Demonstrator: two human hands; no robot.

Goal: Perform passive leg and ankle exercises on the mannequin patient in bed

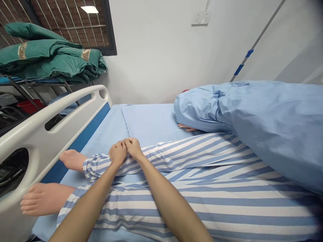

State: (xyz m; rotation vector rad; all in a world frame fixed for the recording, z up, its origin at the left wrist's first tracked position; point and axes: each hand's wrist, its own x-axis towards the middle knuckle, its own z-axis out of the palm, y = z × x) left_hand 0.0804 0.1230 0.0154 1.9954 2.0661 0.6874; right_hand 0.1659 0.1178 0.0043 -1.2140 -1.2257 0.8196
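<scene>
Left hand (117, 153) and right hand (133, 148) rest side by side on the striped pyjama trouser leg (176, 156) of a manikin, just above the cuff. Fingers are curled onto the cloth; a firm pinch cannot be confirmed. Trousers reach both ankles, leaving the bare feet (72, 159) exposed near the white bed footboard (37, 141). A blue duvet (264, 121) covers the upper body.

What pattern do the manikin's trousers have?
Blue and white stripes on the manikin's trousers, best seen in the head view.
</scene>
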